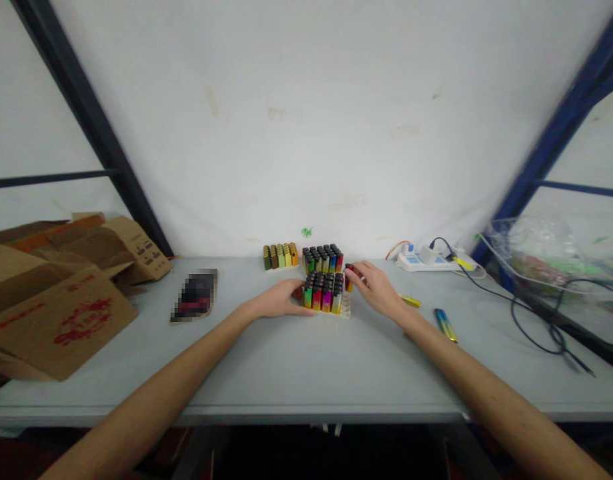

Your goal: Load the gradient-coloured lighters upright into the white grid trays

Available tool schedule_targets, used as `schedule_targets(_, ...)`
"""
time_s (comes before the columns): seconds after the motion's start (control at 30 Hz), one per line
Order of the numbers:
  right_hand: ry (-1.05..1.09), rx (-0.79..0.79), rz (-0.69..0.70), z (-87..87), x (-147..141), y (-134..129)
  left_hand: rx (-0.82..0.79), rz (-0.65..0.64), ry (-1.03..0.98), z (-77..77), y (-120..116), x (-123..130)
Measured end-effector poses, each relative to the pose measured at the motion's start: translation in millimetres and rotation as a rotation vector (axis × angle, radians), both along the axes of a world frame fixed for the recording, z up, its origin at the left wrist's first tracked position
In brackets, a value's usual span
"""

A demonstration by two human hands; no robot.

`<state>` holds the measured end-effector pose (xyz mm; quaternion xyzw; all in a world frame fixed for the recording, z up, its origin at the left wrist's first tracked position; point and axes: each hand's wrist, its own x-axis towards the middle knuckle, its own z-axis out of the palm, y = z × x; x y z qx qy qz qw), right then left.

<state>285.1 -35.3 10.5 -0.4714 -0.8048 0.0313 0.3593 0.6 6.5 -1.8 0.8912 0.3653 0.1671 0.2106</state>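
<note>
A white tray [347, 307] at the middle of the table holds rows of upright coloured lighters [327, 299], with bare slots along its right side. My left hand [282, 299] rests against the tray's left side, thumb at the front corner and fingers apart from it, partly behind the lighters. Between the fingertips of my right hand [373, 285] is an upright red and yellow lighter [349, 277], just right of the rows. Behind stand another block of multicoloured lighters [323, 259] and a tray of green, brown and yellow ones [281, 256].
Loose lighters [445, 325] lie on the table [286, 373] at the right, near a power strip [426, 259] and black cables [529, 307]. Cardboard boxes [61, 313] fill the left end, beside a blurred flat object [195, 295]. Plastic bags [541, 253] lie far right.
</note>
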Motion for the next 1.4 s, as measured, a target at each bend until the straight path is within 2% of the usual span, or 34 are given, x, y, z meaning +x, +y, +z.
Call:
schedule_targets(0.13, 0.000, -0.102, -0.028, -1.3, 4.6, 4.7, 0.005, 0.013, 0.019, 0.4, -0.8, -0.2)
schedule_targets(0.3, -0.024, -0.294, 0.077, -8.7, 12.4, 10.3, 0.000, 0.005, 0.009, 0.7, -1.0, -0.3)
schedule_targets(0.43, -0.138, -0.257, 0.149, -12.8, 19.3, 12.7, -0.003, 0.002, 0.000, 0.1, -1.3, -0.1)
schedule_targets(0.63, -0.203, -0.245, 0.170, -12.1, 18.8, 14.4, 0.005, 0.004, -0.012, 0.7, -2.6, 0.1)
schedule_targets(0.8, -0.333, -0.280, 0.169, 0.9, 29.8, 9.4, -0.004, 0.000, -0.003, 2.0, -2.8, 0.4)
schedule_targets(0.87, -0.334, -0.297, 0.101, 7.6, 43.1, 7.3, -0.007, -0.003, 0.007, 2.1, -2.5, 0.2)
schedule_targets(0.97, -0.375, -0.377, -0.093, 18.9, 67.7, 3.3, 0.006, 0.004, 0.023, 1.1, -1.4, -0.5)
schedule_targets(1.0, -0.390, -0.421, -0.149, 23.3, 75.9, 1.2, 0.012, 0.006, 0.024, 0.6, -1.0, -0.6)
schedule_targets(1.07, -0.427, -0.555, -0.176, 33.5, 91.1, -5.2, 0.015, 0.007, 0.018, -0.2, -0.7, -0.7)
schedule_targets(1.17, -0.473, -0.782, -0.116, 48.9, 108.5, -18.0, 0.000, 0.008, 0.001, 0.2, -2.1, 0.1)
schedule_targets(1.23, -0.488, -0.845, -0.057, 55.8, 113.9, -25.4, -0.006, 0.014, -0.007, 1.4, -4.0, 1.1)
schedule_targets(1.4, -0.500, -0.945, 0.006, 52.6, 100.6, -30.5, 0.000, 0.013, 0.012, 3.6, -6.2, 2.2)
